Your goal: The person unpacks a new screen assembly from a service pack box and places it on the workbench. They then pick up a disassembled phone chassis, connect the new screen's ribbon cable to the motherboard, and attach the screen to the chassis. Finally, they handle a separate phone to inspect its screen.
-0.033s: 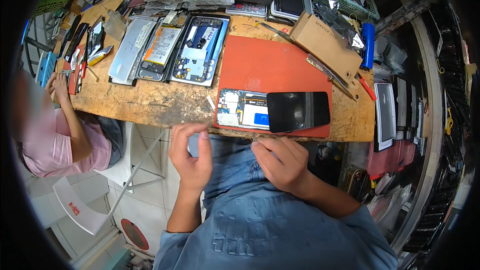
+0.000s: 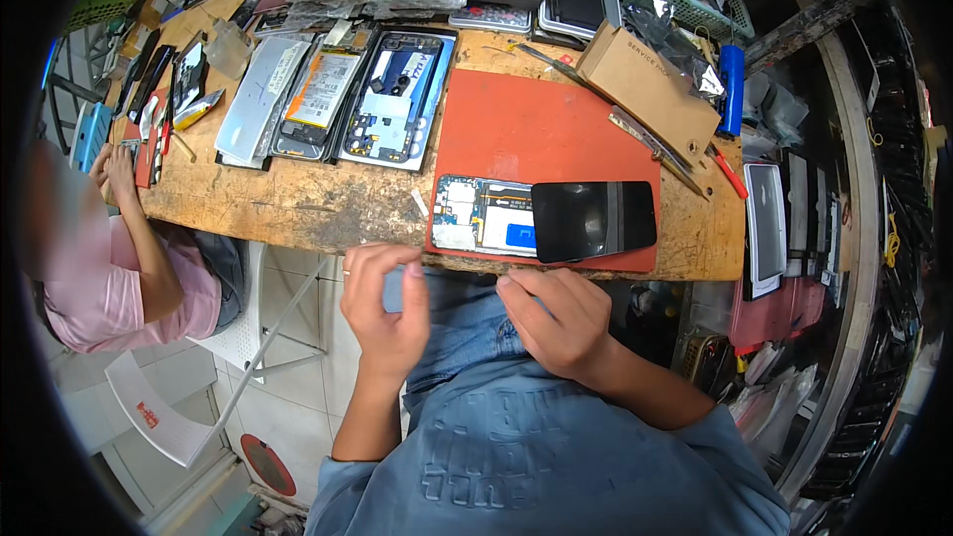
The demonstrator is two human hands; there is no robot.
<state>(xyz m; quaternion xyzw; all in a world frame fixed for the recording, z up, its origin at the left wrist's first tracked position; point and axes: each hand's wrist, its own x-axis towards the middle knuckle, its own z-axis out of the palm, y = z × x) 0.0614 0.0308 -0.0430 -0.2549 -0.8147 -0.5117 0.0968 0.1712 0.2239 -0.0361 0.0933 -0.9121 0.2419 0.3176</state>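
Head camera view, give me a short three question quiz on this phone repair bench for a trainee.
1. True or false: the opened phone with the black screen panel over its right part lies on the red mat.
2. Which hand pinches a small grey piece below the bench edge? A) left hand B) right hand C) neither
3. Fill in: the cardboard box sits at the mat's upper ___ corner.

Key: 1 true. 2 A; the grey piece shows between the left hand's fingers, and what it is cannot be told. 3 right.
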